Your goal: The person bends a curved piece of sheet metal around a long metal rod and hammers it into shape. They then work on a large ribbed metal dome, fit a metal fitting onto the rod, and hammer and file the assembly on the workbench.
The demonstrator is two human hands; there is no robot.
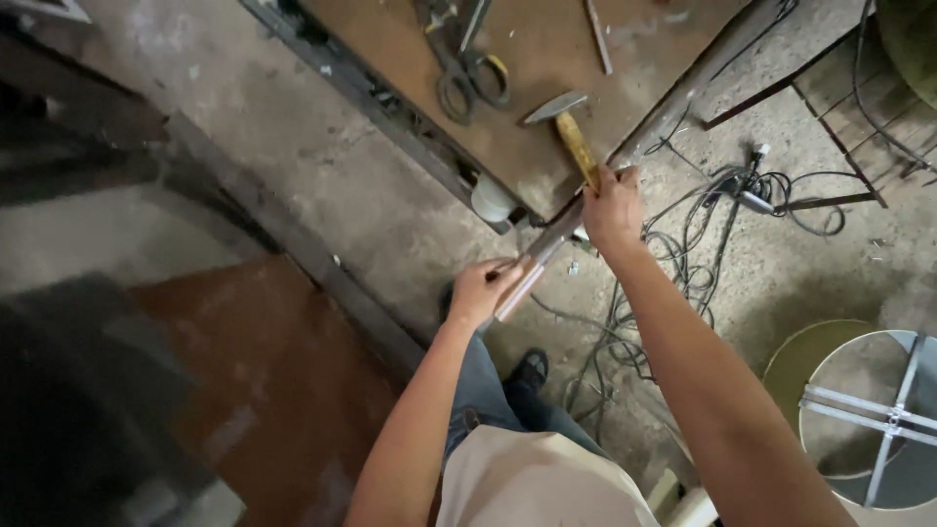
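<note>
My left hand (485,288) grips the metal bar's (532,265) near end; it slants up-right to my right hand (613,210), closed round the hammer handle (578,148).

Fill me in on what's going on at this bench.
A person stands at the corner of a rusty metal table. The right hand has its grip closed on the wooden handle of a hammer, whose head rests on the tabletop. The left hand holds a short metal bar that angles up toward the table's corner. Shears lie further back on the table, and tangled cables lie on the concrete floor beside the person's feet.
</note>
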